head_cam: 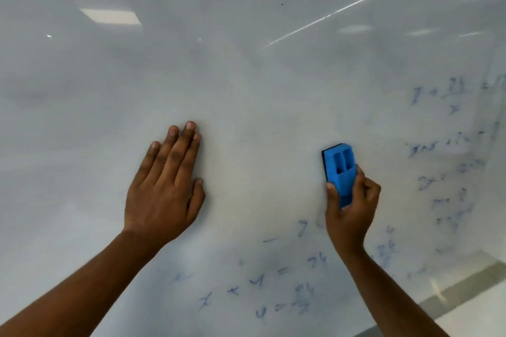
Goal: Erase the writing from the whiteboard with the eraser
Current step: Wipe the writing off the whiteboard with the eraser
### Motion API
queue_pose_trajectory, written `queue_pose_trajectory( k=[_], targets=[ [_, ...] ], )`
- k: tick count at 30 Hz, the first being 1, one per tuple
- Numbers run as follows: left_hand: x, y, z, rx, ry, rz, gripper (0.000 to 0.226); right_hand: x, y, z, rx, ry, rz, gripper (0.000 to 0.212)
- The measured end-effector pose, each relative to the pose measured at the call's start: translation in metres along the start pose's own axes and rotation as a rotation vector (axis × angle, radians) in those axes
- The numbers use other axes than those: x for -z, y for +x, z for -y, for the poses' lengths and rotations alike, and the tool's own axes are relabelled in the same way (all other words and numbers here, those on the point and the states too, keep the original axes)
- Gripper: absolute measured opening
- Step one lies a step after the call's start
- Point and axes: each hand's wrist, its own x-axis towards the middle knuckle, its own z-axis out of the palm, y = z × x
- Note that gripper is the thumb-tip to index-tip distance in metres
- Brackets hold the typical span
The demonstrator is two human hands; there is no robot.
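While left hand (164, 189) lies flat, right hand (351, 208) grips eraser (339, 169)

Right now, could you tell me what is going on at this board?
A person is wiping a whiteboard. The right hand grips a blue eraser held against the board, while the left hand rests flat on it with fingers straight. Faint blue writing remains below the hands, and more writing sits to the right, so the job is unfinished.
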Motion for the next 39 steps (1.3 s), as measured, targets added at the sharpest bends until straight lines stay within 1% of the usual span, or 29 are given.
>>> queue_pose_trajectory(
  k=[2,3,4,5,6,8,9,10,11,13,15,16,17,18,19,21,23,24,25,26,28,30,31,32,33,34,37,38,39],
  targets=[
    [-0.008,0.013,-0.025,0.042,-0.018,-0.025,0.079,-0.014,0.030,0.010,-0.082,-0.002,-0.100,0.064],
    [-0.014,0.019,-0.041,0.050,-0.035,-0.037,0.080,-0.022,0.031,0.017,-0.051,0.018,-0.110,0.064],
    [-0.022,0.024,-0.059,0.057,-0.047,-0.044,0.080,-0.027,0.026,0.020,0.030,0.041,-0.077,0.065],
    [-0.028,0.025,-0.072,0.066,-0.051,-0.054,0.079,-0.030,0.012,0.022,0.147,0.063,-0.003,0.066],
    [-0.033,0.025,-0.080,0.071,-0.040,-0.070,0.077,-0.028,-0.008,0.019,0.275,0.072,0.113,0.069],
    [-0.041,0.021,-0.086,0.086,-0.005,-0.093,0.075,-0.007,-0.038,-0.012,0.506,0.026,0.361,0.076],
    [-0.043,0.020,-0.086,0.077,0.004,-0.104,0.074,0.007,-0.042,-0.034,0.571,-0.010,0.431,0.077],
    [-0.045,0.018,-0.085,0.072,0.008,-0.115,0.073,0.020,-0.036,-0.052,0.575,-0.028,0.448,0.075],
    [-0.046,0.018,-0.083,0.066,0.018,-0.125,0.072,0.029,-0.020,-0.066,0.524,-0.036,0.413,0.072],
    [-0.049,0.020,-0.084,0.083,0.045,-0.134,0.071,0.038,0.022,-0.084,0.307,-0.044,0.243,0.068],
    [-0.050,0.018,-0.088,0.103,0.061,-0.144,0.070,0.032,0.064,-0.083,0.115,-0.039,0.052,0.066],
    [-0.051,0.018,-0.086,0.100,0.069,-0.155,0.070,0.023,0.073,-0.075,0.073,-0.022,-0.005,0.066],
    [-0.051,0.017,-0.088,0.102,0.075,-0.157,0.070,0.016,0.071,-0.069,0.073,0.003,-0.016,0.066],
    [-0.051,0.018,-0.088,0.105,0.072,-0.162,0.070,0.009,0.057,-0.061,0.122,0.023,0.014,0.067],
    [-0.051,0.018,-0.088,0.106,0.071,-0.162,0.070,0.007,0.034,-0.058,0.208,0.043,0.092,0.069],
    [-0.050,0.015,-0.087,0.094,0.062,-0.146,0.071,0.014,-0.023,-0.062,0.459,0.045,0.328,0.072],
    [-0.047,0.006,-0.082,0.053,0.070,-0.112,0.071,0.035,-0.059,-0.093,0.687,0.002,0.492,0.070],
    [-0.046,-0.002,-0.079,0.026,0.077,-0.098,0.071,0.047,-0.061,-0.111,0.712,-0.018,0.521,0.067],
    [-0.045,-0.011,-0.076,0.007,0.090,-0.087,0.071,0.056,-0.056,-0.127,0.659,-0.041,0.516,0.066],
    [-0.045,-0.018,-0.075,-0.002,0.104,-0.082,0.071,0.063,-0.046,-0.139,0.554,-0.067,0.478,0.066],
    [-0.048,-0.022,-0.073,-0.007,0.141,-0.097,0.071,0.063,-0.017,-0.142,0.257,-0.096,0.335,0.064],
    [-0.051,-0.020,-0.072,-0.002,0.157,-0.104,0.071,0.050,0.001,-0.120,-0.008,-0.077,0.179,0.064],
    [-0.051,-0.018,-0.072,-0.004,0.159,-0.104,0.071,0.041,0.002,-0.104,-0.090,-0.054,0.126,0.063],
    [-0.051,-0.018,-0.073,-0.006,0.162,-0.100,0.071,0.034,-0.004,-0.085,-0.127,-0.030,0.106,0.063],
    [-0.049,-0.019,-0.073,-0.008,0.160,-0.093,0.070,0.027,-0.019,-0.068,-0.108,-0.010,0.124,0.063],
    [-0.048,-0.020,-0.074,-0.012,0.151,-0.086,0.070,0.021,-0.041,-0.053,-0.031,0.010,0.175,0.062],
    [-0.043,-0.021,-0.071,-0.035,0.089,-0.041,0.070,0.025,-0.111,-0.036,0.351,0.011,0.451,0.062],
    [-0.040,-0.023,-0.068,-0.050,0.073,-0.018,0.071,0.031,-0.118,-0.045,0.417,0.000,0.509,0.063],
    [-0.035,-0.026,-0.059,-0.063,0.061,0.003,0.072,0.038,-0.115,-0.052,0.415,-0.003,0.530,0.065]
  ],
)
